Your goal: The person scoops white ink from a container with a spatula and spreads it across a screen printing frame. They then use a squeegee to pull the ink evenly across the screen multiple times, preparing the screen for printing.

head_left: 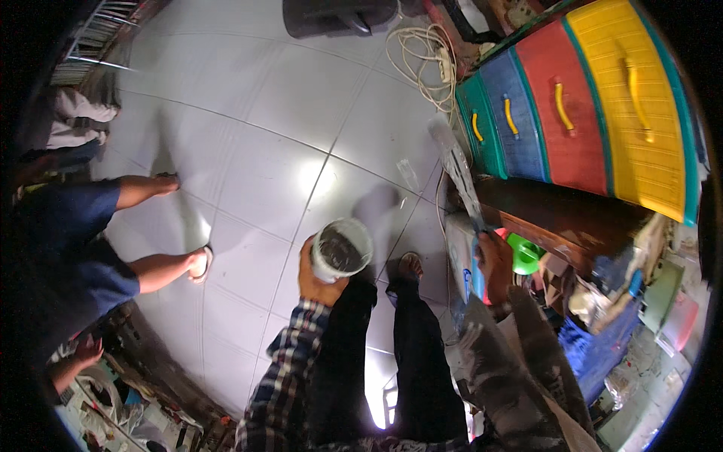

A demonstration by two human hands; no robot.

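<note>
My left hand is wrapped round a white plastic cup, which has a grey substance inside. My right hand grips a long flat blade tool, smeared grey, pointing up and away from me. Its grip is mostly hidden by my fingers. Below the right hand are dark, grey-smudged sheets or cloth, hard to make out. The cup is held over the tiled floor, above my legs.
A drawer unit in four colours stands right on a dark wooden shelf above clutter. A coiled cable and black object lie ahead. Other people's legs and a hand are at left, near cluttered edges.
</note>
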